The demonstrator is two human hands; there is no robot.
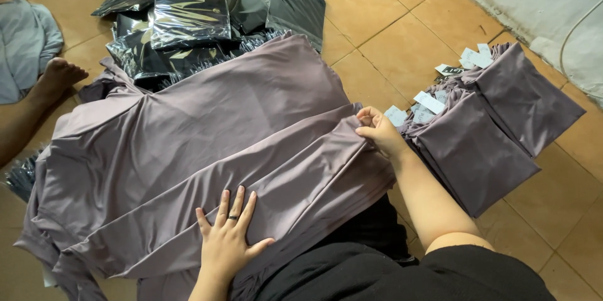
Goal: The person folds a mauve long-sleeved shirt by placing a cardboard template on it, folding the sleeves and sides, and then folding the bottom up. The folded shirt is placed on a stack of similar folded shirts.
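1. The mauve, smooth, stretchy garment (pixel 188 150) lies spread flat on the floor directly in front of you, over other pieces of the same cloth.
2. Your left hand (pixel 227 238) rests palm down on its near fold, fingers spread open, a dark ring on one finger.
3. Your right hand (pixel 379 131) is closed on the garment's right edge, pinching a fold of cloth between thumb and fingers.
4. Just right of that hand sits a stack of folded mauve garments (pixel 496 125) bearing small white paper tags (pixel 429 101).
5. Beyond the spread garment lies a heap of glossy black plastic bags (pixel 201 12).
6. At far left, another person's bare foot (pixel 59 75) rests on the tan tiled floor (pixel 402 18).
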